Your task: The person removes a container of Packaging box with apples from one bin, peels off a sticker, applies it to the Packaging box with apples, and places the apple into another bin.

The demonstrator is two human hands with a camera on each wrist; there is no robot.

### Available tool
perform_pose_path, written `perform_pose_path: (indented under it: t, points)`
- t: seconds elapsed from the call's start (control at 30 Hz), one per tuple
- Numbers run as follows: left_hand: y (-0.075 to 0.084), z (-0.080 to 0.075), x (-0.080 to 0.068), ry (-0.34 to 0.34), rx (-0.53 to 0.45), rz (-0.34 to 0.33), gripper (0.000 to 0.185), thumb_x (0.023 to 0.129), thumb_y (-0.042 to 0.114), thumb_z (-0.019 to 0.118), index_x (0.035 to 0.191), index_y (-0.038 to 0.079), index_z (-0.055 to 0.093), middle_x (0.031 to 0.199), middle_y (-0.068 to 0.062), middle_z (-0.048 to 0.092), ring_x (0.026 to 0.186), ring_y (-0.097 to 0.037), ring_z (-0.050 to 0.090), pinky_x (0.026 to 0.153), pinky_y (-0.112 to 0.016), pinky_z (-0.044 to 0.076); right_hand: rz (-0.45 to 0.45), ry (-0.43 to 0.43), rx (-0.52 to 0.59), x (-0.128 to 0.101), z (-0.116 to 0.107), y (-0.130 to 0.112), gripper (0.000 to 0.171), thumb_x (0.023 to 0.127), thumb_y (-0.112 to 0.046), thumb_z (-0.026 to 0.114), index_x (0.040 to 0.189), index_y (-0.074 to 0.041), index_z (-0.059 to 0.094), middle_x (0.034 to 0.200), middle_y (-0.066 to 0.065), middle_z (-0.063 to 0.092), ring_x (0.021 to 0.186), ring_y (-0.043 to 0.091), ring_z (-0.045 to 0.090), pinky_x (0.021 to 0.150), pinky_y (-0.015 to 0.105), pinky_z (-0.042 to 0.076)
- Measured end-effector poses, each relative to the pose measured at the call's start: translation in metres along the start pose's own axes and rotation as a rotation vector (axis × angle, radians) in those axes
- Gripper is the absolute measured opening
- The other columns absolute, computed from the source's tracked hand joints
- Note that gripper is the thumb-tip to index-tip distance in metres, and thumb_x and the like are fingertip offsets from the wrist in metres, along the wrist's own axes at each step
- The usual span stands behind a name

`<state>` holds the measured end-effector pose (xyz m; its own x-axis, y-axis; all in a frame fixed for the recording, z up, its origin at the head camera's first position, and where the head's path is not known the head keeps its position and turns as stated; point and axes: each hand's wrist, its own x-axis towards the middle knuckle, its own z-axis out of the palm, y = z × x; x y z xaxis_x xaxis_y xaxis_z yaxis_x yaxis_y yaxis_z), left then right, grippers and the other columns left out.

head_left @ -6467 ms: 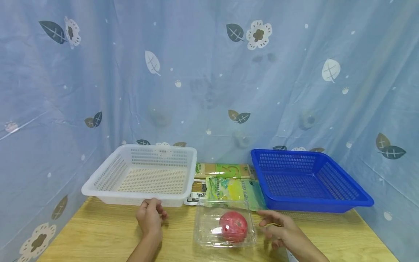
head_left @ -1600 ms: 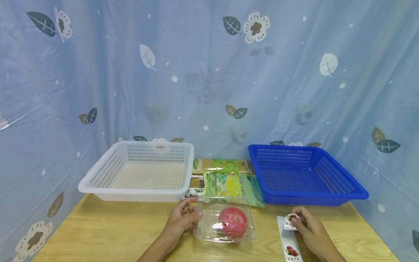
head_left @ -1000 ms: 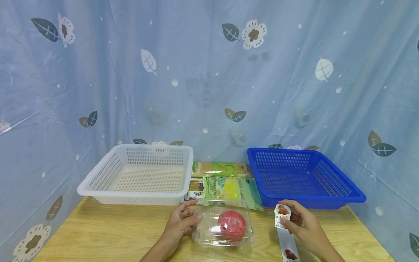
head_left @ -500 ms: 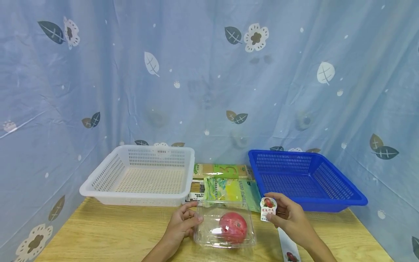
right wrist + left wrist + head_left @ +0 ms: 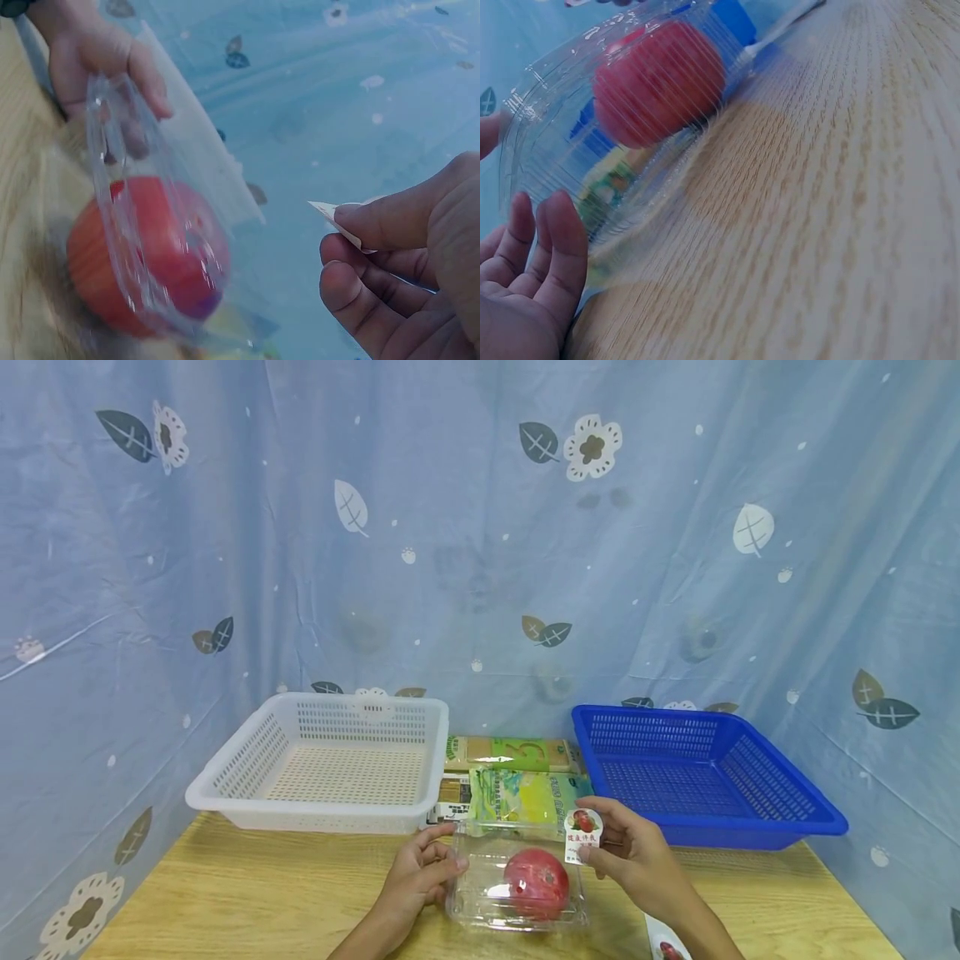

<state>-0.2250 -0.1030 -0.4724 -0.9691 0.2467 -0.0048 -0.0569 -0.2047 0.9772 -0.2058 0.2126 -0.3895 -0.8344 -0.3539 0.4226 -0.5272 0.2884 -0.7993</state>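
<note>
Clamshell box point(image 5: 516, 885) — probably tomato point(image 5: 536, 882) inside

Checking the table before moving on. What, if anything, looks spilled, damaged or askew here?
Nothing stands out. The clear clamshell box sits flat and closed around the red fruit, steadied by the left hand; the right hand pinches an intact sticker.

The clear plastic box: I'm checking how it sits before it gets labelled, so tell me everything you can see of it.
The clear plastic box is a thin, ribbed, transparent clamshell, lid closed, lying flat on the wooden table. A red fruit sits inside. The left hand touches its left edge; the right hand pinches a small sticker above its right rear corner.
</note>
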Motion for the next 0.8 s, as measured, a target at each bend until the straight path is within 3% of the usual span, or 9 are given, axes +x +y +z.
perform_pose_path:
  t: [0.27,0.4,0.53,0.8]
  points:
    - [0.000,0.000,0.000,0.004,0.004,-0.004,0.072,0.089,0.010,0.074,0.149,-0.003,0.038,0.090,0.002,0.061,0.066,-0.005,0.052,0.054,-0.019,0.047,-0.014,-0.013,0.039,0.009,0.018,-0.007,0.050,0.092,-0.004,0.072,0.139,-0.003,0.054,0.079,0.001,0.054,0.059,0.016,0.058,0.054,0.032,0.056]
    - [0.000,0.001,0.000,0.004,0.002,-0.001,0.072,0.089,0.009,0.074,0.149,-0.003,0.037,0.089,0.001,0.061,0.065,-0.005,0.052,0.054,-0.019,0.047,-0.048,-0.028,0.055,0.013,0.027,-0.007,0.049,0.093,-0.002,0.071,0.138,0.002,0.053,0.082,0.003,0.056,0.063,0.011,0.059,0.056,0.030,0.056]
    - [0.001,0.001,-0.001,-0.004,0.001,0.003,0.072,0.089,0.009,0.073,0.149,-0.004,0.037,0.089,0.001,0.061,0.065,-0.006,0.052,0.054,-0.019,0.047,-0.022,-0.029,0.064,0.017,0.035,-0.007,0.049,0.092,-0.003,0.072,0.137,-0.003,0.055,0.080,-0.001,0.058,0.063,0.005,0.055,0.056,0.029,0.055]
    - [0.000,0.001,-0.001,-0.005,0.002,-0.002,0.071,0.089,0.009,0.073,0.149,-0.003,0.037,0.088,0.002,0.061,0.065,-0.006,0.053,0.054,-0.020,0.047,0.019,-0.019,0.056,0.022,0.049,-0.006,0.047,0.088,-0.004,0.076,0.132,-0.009,0.061,0.067,0.001,0.039,0.058,0.001,0.043,0.050,0.025,0.050]
